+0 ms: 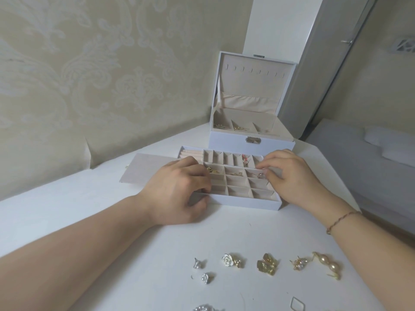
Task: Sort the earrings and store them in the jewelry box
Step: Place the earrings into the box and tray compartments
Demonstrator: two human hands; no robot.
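Observation:
A white compartment tray [244, 202] lies on the table in front of the open jewelry box [251, 142]. My left hand [179, 189] rests curled on the tray's left edge, its fingers over the left cells. My right hand [289, 176] pinches a small pearl-and-gold earring [260, 175] over a right-hand cell. Gold earrings [212, 170] lie in the left cell, and another pair [237, 173] in the middle one. Loose earrings lie near me: a silver stud [198, 263], a white rose [228, 259], a yellow-green piece [267, 264], a pearl drop [329, 264].
The tray's flat lid [143, 168] lies to the left of the tray. A patterned wall stands behind the table, and the table's right edge drops off beside a bed [381, 149]. A thin wire diamond earring [297, 304] and a pearl cluster [204, 308] lie at the near edge.

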